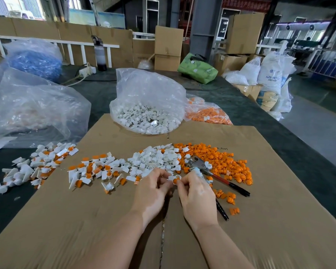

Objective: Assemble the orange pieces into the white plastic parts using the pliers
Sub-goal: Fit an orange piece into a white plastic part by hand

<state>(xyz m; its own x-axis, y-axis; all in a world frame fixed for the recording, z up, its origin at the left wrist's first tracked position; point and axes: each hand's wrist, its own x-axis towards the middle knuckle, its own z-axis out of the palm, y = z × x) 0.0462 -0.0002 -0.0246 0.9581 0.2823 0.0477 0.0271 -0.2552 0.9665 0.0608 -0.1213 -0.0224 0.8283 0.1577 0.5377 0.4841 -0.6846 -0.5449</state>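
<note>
Two hands pinch one small white part (172, 178) with an orange piece (175, 181) between their fingertips.
Left hand (153, 191) and right hand (196, 193) meet over cardboard (85, 220) on the bench; pliers (211, 171) lie at two o'clock, loose white parts (155, 160) at twelve, orange heap (225, 162) beyond.
</note>
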